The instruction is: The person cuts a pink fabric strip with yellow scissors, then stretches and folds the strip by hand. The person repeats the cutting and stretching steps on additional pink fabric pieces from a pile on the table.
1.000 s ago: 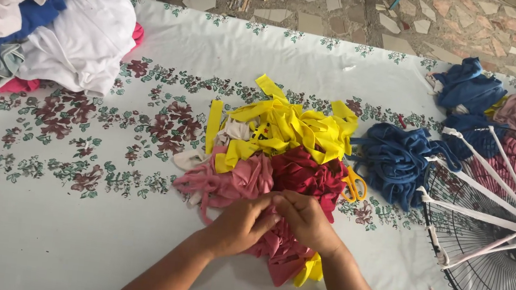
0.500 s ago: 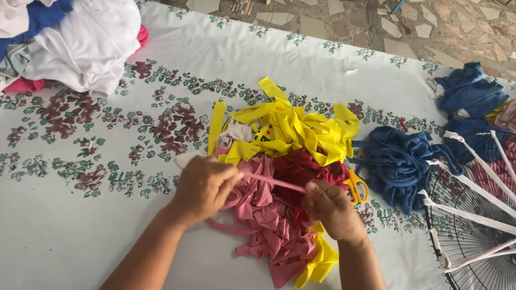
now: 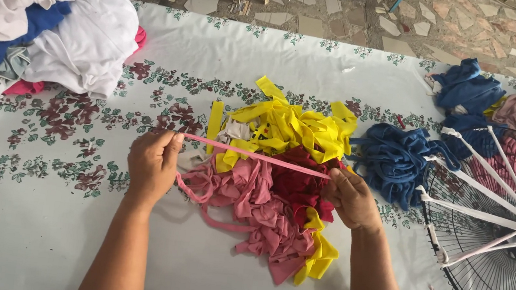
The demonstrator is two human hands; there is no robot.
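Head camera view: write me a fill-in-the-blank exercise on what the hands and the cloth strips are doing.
1. The left hand and right hand stretch a ____ fabric strip taut between them.
2. The pile of yellow strips lies on the far side of the ____ red strips.
3. The blue strips lie to the ____ of the yellow pile.
4. The wire fan guard has ____ strips tied across it.

Missing words: pink; dark; right; white
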